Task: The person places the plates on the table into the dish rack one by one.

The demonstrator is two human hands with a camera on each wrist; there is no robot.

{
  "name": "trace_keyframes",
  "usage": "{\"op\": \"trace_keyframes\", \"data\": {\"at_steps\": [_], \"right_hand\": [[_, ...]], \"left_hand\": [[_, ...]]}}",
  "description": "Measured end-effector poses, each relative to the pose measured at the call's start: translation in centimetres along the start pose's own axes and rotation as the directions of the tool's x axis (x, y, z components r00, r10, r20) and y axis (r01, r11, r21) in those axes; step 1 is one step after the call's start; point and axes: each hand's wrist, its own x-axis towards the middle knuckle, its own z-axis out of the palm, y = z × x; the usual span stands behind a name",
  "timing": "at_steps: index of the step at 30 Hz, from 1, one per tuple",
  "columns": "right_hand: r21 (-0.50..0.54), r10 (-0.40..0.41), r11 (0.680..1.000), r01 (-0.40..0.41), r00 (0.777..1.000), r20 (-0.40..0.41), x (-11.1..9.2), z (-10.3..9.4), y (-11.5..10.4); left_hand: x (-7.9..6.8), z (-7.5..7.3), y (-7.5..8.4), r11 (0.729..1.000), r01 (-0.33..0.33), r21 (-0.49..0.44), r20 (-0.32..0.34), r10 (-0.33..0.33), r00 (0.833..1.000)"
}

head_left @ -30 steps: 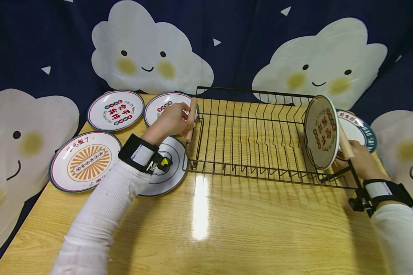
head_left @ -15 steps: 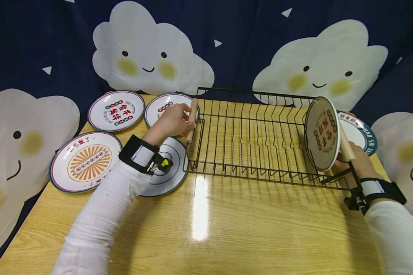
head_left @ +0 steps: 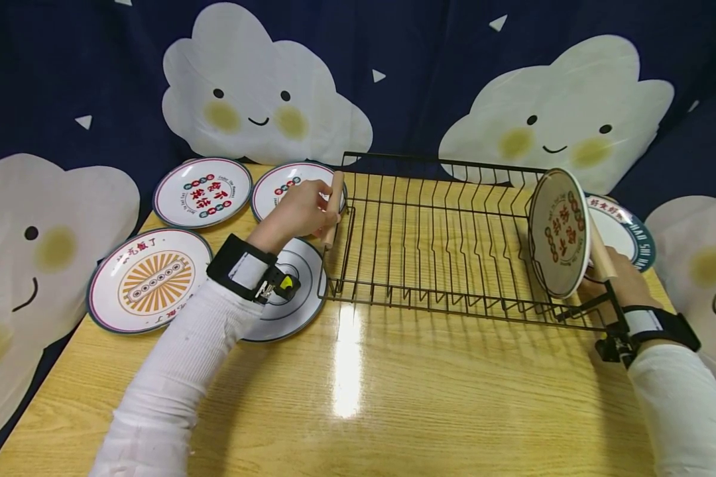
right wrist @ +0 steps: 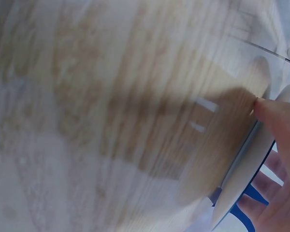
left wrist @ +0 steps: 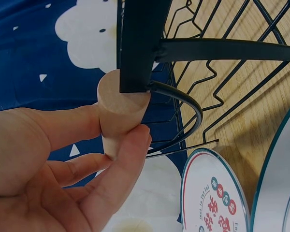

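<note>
A black wire dish rack (head_left: pixel 429 232) stands on the table. My left hand (head_left: pixel 301 209) holds its left wooden handle (left wrist: pixel 121 104), thumb on one side and fingers on the other. In the rack's right end a white plate (head_left: pixel 557 232) with red characters stands upright, slightly tilted. My right hand (head_left: pixel 623 281) reaches behind that plate and the right wooden handle (head_left: pixel 600 255), beside a teal-rimmed plate (head_left: pixel 614 228). In the right wrist view, the thumb and fingers of my right hand (right wrist: pixel 280 159) pinch a plate's rim (right wrist: pixel 249 166). The head view hides those fingertips.
On the left lie a plate with an orange sunburst (head_left: pixel 149 281), a plate with red characters (head_left: pixel 203 192), another plate partly behind my left hand (head_left: pixel 277 185), and a plate with grey rings (head_left: pixel 298 298). A dark curtain with clouds (head_left: pixel 402 40) hangs behind the wooden table (head_left: pixel 417 384).
My right wrist has shifted slightly left, nearer the rack's right end. My left hand keeps its hold on the handle, and the plates look unmoved.
</note>
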Motion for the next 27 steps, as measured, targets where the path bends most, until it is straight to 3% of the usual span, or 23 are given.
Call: {"op": "trace_keyframes", "data": {"at_steps": [17, 27], "right_hand": [[-0.024, 0.082, 0.996, -0.082, 0.997, -0.015, -0.1, -0.5, -0.9], [-0.090, -0.004, 0.996, 0.002, 1.000, -0.015, 0.2, -0.2, 0.4]], "left_hand": [[0.1, 0.1, 0.0, 1.000, -0.004, -0.025, 0.001, 0.004, 1.000], [0.0, 0.0, 0.0, 1.000, -0.015, 0.019, -0.011, 0.015, 1.000]]}}
